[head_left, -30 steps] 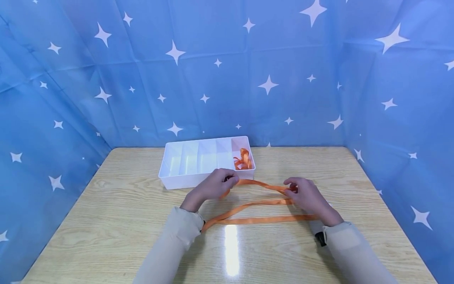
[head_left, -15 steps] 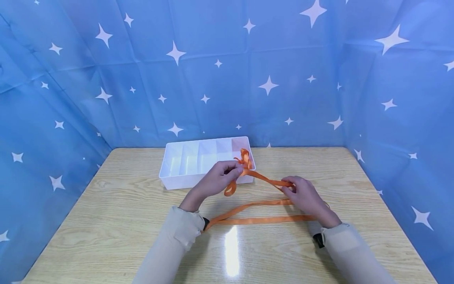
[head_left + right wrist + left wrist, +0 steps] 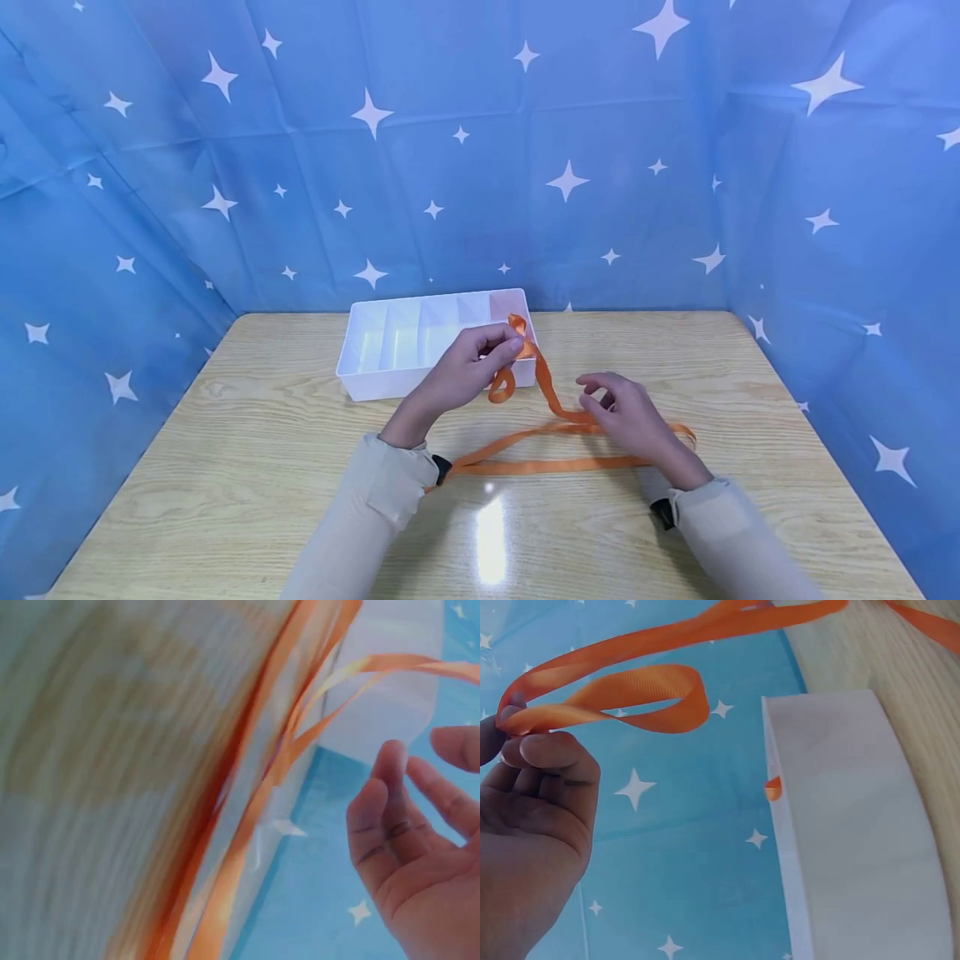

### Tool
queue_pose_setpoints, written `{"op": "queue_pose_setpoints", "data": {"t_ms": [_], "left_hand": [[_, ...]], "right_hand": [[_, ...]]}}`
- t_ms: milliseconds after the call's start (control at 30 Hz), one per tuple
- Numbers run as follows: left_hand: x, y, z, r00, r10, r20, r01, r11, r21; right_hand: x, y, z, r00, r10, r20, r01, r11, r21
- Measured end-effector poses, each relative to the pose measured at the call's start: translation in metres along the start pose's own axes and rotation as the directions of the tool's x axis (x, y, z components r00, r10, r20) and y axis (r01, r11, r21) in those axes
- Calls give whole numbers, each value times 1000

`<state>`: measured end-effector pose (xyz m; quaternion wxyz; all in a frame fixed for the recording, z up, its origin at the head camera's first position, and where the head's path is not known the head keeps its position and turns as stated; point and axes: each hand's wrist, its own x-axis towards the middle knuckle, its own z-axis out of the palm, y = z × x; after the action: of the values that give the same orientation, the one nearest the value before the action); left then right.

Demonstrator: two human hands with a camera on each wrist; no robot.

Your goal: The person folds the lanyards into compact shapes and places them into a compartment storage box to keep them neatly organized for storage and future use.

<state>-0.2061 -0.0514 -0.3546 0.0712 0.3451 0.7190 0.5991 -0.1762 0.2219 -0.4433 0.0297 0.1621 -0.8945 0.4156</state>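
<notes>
An orange ribbon [image 3: 550, 390] runs from my left hand [image 3: 474, 364] down to the table, where it lies in long loops. In the left wrist view, thumb and fingertips pinch the ribbon [image 3: 641, 645], and a small loop of it sticks out past them. That hand is raised at the front right corner of a white divided box [image 3: 382, 382]. More orange ribbon [image 3: 516, 321] shows in the box's rightmost compartment, partly hidden by the hand. My right hand [image 3: 630, 417] hovers over the ribbon on the table. In the right wrist view its fingers are loosely bent, with nothing between them.
The box's other compartments show no contents. A wooden table [image 3: 225, 467] carries everything, with a glare spot near its front. Blue star-patterned cloth [image 3: 480, 167] hangs behind and at both sides.
My left hand has risen toward the box's right compartment, drawing the ribbon up with it. My right hand has let go of the ribbon and shifted slightly left; the released length has dropped.
</notes>
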Motion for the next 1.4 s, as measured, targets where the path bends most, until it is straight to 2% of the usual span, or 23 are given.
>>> {"op": "queue_pose_setpoints", "data": {"t_ms": [200, 367, 633, 867, 1033, 1200, 1333, 1400], "left_hand": [[1, 9, 3, 1000, 14, -8, -14, 1000, -7], [3, 14, 5, 999, 47, -19, -47, 999, -8], [6, 24, 7, 997, 70, -30, -71, 997, -40], [5, 31, 7, 996, 77, -36, -78, 996, -51], [2, 35, 7, 996, 82, -38, -84, 994, -69], [-1, 40, 8, 996, 80, -32, -83, 993, -86], [-3, 44, 8, 996, 87, -22, -88, 991, -98], [-4, 45, 8, 995, 94, -20, -95, 990, -102]], "right_hand": [[1, -16, 6, 998, -56, 3, 55, 986, 156], [2, -29, 11, 998, -60, 27, 51, 965, 257], [9, -39, 18, 997, -73, -20, 76, 962, 263], [16, -39, 24, 986, -131, -99, 150, 965, 215], [21, -45, 25, 987, -116, -108, 136, 968, 209], [21, -66, 21, 987, -111, -117, 132, 972, 196], [19, -88, 14, 980, -143, -141, 168, 968, 185], [20, -92, 13, 975, -165, -149, 191, 965, 182]]}}
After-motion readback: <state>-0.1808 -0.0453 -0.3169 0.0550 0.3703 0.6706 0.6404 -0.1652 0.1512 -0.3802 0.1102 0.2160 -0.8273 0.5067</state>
